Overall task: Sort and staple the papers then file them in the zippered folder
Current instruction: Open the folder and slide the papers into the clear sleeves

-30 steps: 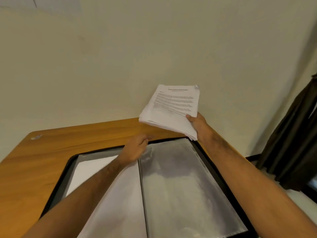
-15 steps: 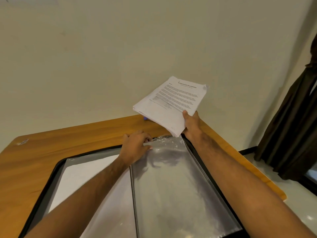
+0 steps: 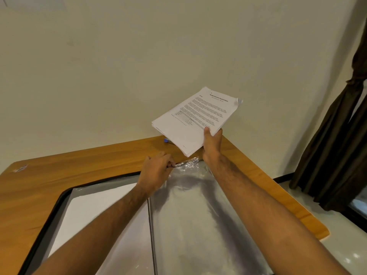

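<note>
A black zippered folder (image 3: 49,213) lies open on the wooden table (image 3: 65,169), showing clear plastic sleeves (image 3: 194,211); the left sleeve has a white sheet (image 3: 95,207) inside. My left hand (image 3: 156,171) pinches the top edge of the right sleeve, which is crumpled there. My right hand (image 3: 212,143) holds a thick stack of printed papers (image 3: 196,118) by its near corner, raised above the folder's far right corner and tilted up toward the wall.
A small blue object (image 3: 165,140) lies on the table by the wall, partly hidden under the papers. A dark curtain (image 3: 341,135) hangs at the right beyond the table's edge. A small scrap (image 3: 20,168) sits at the far left corner.
My left hand has taken hold of the sleeve's top edge and bunched it. My right hand has lifted the papers higher and to the right.
</note>
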Demonstrator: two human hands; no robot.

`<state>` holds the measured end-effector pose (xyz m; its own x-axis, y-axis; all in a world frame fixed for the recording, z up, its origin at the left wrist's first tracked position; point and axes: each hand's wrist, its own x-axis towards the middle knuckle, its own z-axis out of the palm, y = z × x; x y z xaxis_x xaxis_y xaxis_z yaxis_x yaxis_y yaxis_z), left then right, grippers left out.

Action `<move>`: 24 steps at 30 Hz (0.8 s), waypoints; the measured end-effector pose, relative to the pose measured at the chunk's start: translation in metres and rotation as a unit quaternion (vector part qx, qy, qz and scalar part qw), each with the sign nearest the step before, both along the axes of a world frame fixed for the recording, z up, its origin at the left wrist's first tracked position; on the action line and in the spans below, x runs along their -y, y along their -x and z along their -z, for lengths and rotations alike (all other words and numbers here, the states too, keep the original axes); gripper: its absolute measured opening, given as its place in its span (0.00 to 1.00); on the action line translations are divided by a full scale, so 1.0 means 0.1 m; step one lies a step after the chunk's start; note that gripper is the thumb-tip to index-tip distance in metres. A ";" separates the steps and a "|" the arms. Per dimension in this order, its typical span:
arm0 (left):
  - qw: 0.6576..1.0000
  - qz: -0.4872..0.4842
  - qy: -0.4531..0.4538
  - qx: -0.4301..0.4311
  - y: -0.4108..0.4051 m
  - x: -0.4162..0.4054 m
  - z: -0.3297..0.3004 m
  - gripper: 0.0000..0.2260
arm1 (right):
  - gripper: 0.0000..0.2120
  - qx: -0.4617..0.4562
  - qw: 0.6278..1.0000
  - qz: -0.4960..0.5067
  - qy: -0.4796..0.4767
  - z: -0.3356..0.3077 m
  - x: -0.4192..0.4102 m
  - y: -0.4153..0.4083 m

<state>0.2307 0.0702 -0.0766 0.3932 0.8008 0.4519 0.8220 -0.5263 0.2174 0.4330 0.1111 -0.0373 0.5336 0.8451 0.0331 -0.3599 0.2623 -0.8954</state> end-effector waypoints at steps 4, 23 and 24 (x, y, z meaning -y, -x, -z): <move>1.000 0.011 0.009 0.006 -0.03 0.01 -0.01 0.07 | 0.21 0.014 1.000 -0.015 -0.001 0.04 -0.01 0.04; 0.997 0.064 -0.033 -0.023 -0.10 0.06 0.01 0.07 | 0.23 0.023 0.999 -0.029 -0.011 0.04 0.00 -0.06; 0.997 0.074 -0.018 -0.015 -0.10 0.05 0.02 0.07 | 0.23 0.014 0.999 -0.045 -0.012 0.04 0.00 -0.08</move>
<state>0.2409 0.0657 -0.0788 0.5198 0.7164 0.4653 0.7409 -0.6493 0.1720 0.4406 0.1112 -0.0415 0.4544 0.8882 0.0676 -0.3583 0.2517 -0.8991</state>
